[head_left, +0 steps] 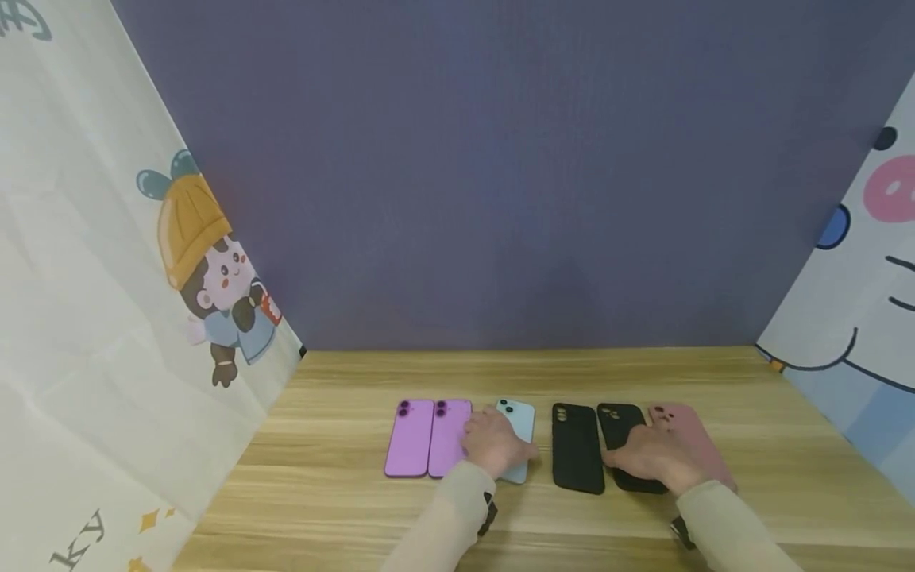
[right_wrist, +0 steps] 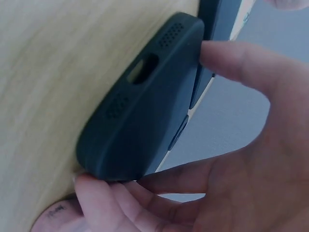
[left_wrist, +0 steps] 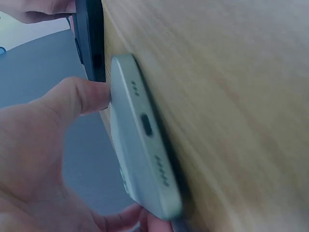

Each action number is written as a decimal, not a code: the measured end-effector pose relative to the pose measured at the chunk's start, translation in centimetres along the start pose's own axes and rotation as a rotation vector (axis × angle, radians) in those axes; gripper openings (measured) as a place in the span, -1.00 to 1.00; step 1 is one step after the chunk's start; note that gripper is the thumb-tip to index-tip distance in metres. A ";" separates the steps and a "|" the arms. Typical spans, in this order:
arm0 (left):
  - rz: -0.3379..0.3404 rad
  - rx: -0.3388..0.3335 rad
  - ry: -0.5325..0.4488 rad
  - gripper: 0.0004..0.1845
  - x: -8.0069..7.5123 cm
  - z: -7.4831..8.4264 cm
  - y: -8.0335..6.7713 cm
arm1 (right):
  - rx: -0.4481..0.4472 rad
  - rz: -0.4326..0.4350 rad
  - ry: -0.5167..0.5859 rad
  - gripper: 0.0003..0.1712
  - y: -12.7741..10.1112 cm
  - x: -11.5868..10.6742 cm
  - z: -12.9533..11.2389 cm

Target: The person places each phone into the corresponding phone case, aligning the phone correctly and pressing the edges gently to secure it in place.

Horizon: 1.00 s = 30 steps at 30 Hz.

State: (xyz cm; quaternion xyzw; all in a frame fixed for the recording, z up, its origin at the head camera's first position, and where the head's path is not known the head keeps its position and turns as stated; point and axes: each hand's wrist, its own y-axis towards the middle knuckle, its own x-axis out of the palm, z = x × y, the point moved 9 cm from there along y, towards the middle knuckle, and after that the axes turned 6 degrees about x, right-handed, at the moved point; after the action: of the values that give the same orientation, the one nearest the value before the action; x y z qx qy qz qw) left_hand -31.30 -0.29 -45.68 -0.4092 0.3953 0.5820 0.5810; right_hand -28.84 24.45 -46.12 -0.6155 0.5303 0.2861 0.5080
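Directly under left hand (head_left: pixel 493 445): blue phone (head_left: pixel 520 421); under right hand (head_left: pixel 654 457): black case (head_left: pixel 620 425).

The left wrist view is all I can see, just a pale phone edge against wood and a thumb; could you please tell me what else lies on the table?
Observer: In the head view the light blue phone lies in a row with two purple phones on its left, all on the wooden table.
Operator: Thank you. What is the dark thing at the top of my view?
Observer: A black case lying flat just right of the blue phone, untouched.
Operator: And the other hand?
Observer: The right hand grips a second black case, thumb on one long edge and fingers on the other; a pink case lies beside it.
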 end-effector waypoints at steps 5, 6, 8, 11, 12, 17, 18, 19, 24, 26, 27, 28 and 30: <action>0.007 0.064 -0.101 -0.02 0.2 0.0 0.1 | 0.005 0.016 0.002 -0.19 -0.2 0.1 0.3; 0.005 0.080 -0.116 -0.03 0.3 0.0 0.1 | 0.005 0.020 -0.001 -0.19 -0.2 0.1 0.3; 0.003 0.099 -0.156 -0.07 0.3 -0.1 0.2 | -0.001 0.029 -0.004 -0.16 -0.3 0.2 0.3; -0.002 0.103 -0.218 -0.15 0.2 -0.5 0.3 | -0.015 0.044 -0.001 -0.19 -0.4 0.2 0.3; -0.003 0.104 -0.236 -0.19 0.0 -0.6 0.3 | -0.020 0.054 0.000 -0.22 -0.5 0.1 0.2; -0.061 0.115 -0.362 -0.43 -0.2 -1.0 0.3 | -0.021 0.083 0.024 -0.31 -0.7 -0.2 0.0; -0.078 0.118 -0.395 -0.49 -0.2 -1.0 0.3 | -0.020 0.085 0.032 -0.30 -0.8 -0.2 0.0; -0.095 0.119 -0.431 -0.55 -0.1 -1.0 0.3 | -0.018 0.088 0.036 -0.28 -0.8 -0.3 0.0; -0.136 0.121 -0.565 -0.72 0.0 -1.0 0.0 | -0.030 0.096 0.062 -0.20 -1.2 -0.6 -0.3; -0.134 0.122 -0.586 -0.75 0.0 -1.0 -0.1 | -0.034 0.092 0.069 -0.20 -1.3 -0.5 -0.3; -0.132 0.119 -0.604 -0.76 0.0 -1.1 -0.1 | -0.034 0.088 0.074 -0.17 -1.3 -0.4 -0.3; -0.129 0.115 -0.619 -0.77 0.0 -1.1 -0.1 | -0.040 0.086 0.077 -0.15 -1.3 -0.4 -0.3; -0.118 0.107 -0.658 -0.79 -0.1 -1.3 0.0 | -0.044 0.086 0.086 -0.13 -1.4 -0.3 -0.3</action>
State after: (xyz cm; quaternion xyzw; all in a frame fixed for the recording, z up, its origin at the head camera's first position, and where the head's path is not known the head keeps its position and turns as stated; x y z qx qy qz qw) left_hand -31.26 -1.51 -46.04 -0.1904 0.1921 0.6269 0.7307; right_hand -27.67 24.14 -45.30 -0.6151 0.5711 0.2925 0.4582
